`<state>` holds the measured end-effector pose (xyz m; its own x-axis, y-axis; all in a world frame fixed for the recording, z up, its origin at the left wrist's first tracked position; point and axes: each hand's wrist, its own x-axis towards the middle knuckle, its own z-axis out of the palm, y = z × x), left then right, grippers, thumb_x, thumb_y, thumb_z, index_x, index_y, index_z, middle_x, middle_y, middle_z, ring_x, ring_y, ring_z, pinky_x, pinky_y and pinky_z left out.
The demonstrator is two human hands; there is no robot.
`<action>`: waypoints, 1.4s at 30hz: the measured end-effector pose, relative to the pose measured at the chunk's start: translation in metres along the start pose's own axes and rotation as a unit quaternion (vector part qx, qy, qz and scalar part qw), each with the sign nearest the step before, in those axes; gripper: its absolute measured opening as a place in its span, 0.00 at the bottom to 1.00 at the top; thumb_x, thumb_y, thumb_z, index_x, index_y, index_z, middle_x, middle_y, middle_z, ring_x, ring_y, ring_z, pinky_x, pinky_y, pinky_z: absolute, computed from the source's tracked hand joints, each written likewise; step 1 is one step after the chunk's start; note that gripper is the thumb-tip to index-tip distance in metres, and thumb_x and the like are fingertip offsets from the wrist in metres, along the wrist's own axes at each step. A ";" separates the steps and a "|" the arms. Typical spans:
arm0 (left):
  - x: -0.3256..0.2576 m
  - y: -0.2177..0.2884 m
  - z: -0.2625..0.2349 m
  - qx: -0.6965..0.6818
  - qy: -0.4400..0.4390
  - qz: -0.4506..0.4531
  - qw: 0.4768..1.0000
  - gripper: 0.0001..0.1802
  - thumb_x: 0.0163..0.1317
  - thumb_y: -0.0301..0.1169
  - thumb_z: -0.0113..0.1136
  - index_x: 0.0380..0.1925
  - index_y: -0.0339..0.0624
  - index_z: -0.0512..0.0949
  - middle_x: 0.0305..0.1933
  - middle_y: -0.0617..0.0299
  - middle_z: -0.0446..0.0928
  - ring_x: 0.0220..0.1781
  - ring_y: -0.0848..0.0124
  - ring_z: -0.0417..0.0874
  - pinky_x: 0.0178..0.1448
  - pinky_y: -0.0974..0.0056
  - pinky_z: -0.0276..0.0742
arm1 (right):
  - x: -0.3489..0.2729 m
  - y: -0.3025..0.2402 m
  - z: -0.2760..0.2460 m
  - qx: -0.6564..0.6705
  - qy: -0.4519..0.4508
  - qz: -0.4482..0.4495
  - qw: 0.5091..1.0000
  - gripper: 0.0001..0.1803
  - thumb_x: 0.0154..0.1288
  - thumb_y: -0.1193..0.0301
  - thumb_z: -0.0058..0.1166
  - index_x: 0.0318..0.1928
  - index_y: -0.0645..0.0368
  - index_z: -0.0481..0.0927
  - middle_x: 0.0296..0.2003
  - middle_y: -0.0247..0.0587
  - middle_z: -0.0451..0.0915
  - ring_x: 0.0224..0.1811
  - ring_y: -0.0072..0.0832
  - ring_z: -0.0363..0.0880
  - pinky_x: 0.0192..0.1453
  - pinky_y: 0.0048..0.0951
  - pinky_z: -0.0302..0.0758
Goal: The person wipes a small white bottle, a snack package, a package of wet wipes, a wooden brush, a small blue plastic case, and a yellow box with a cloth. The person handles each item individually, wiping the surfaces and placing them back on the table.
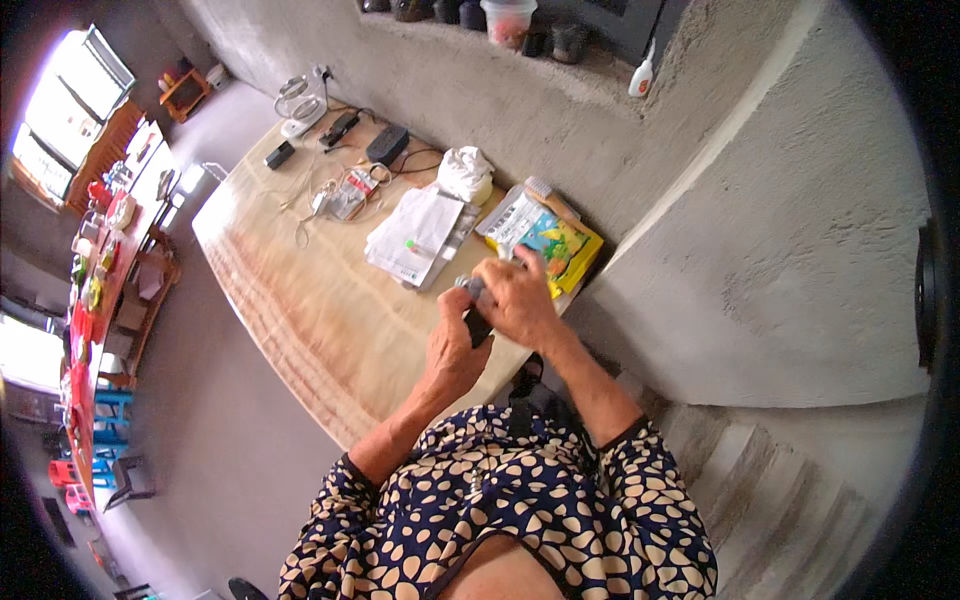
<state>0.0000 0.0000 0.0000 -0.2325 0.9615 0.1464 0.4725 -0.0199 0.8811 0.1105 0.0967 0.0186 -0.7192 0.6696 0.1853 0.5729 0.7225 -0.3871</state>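
Observation:
Both my hands meet over the table's near end. My left hand (453,347) is closed round a small dark object (477,325), which shows as a black patch between its fingers. My right hand (516,302) is bent over the object's upper end, where something grey (470,286) sticks out at the fingertips; its kind is hidden. Just beyond my right hand lies a yellow and blue printed packet (562,243). White paper sheets (415,232) with a small green-tipped item are spread to the left of it.
Cables, a black adapter (388,144) and a small black box (280,155) lie farther along the wooden table (290,290). Crumpled white cloth or paper (465,174) sits near the wall. Concrete steps (740,480) are at lower right. Across the room runs a long cluttered table (100,300).

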 end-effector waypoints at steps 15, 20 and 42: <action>0.076 0.017 0.010 -0.344 -0.101 -0.133 0.924 0.27 0.54 0.28 0.61 0.51 0.36 0.60 0.40 0.54 0.72 0.37 0.72 0.73 0.36 0.67 0.70 | 0.008 0.035 0.000 0.532 0.333 0.236 0.742 0.14 0.66 0.69 0.47 0.49 0.62 0.68 0.35 0.32 0.73 0.35 0.19 0.70 0.41 0.22 0.69; 0.122 0.016 0.026 -0.222 -0.043 -0.062 0.972 0.26 0.47 0.30 0.64 0.47 0.34 0.68 0.41 0.53 0.72 0.41 0.66 0.74 0.45 0.64 0.73 | 0.000 0.032 -0.017 0.555 0.226 0.277 0.751 0.18 0.67 0.70 0.45 0.56 0.64 0.66 0.42 0.36 0.73 0.43 0.20 0.72 0.47 0.23 0.71; 0.433 0.159 0.063 0.089 0.032 0.279 0.956 0.29 0.51 0.33 0.62 0.53 0.36 0.66 0.46 0.44 0.75 0.50 0.51 0.76 0.54 0.55 0.69 | -0.040 0.150 -0.042 0.560 0.151 0.348 0.737 0.17 0.64 0.69 0.48 0.52 0.62 0.68 0.34 0.34 0.76 0.35 0.20 0.74 0.39 0.24 0.73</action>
<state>0.0281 0.4304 0.1749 0.0495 0.7955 0.6040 0.6732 -0.4733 0.5681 0.2416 0.1861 -0.0086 -0.1876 0.9407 -0.2826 -0.0436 -0.2954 -0.9544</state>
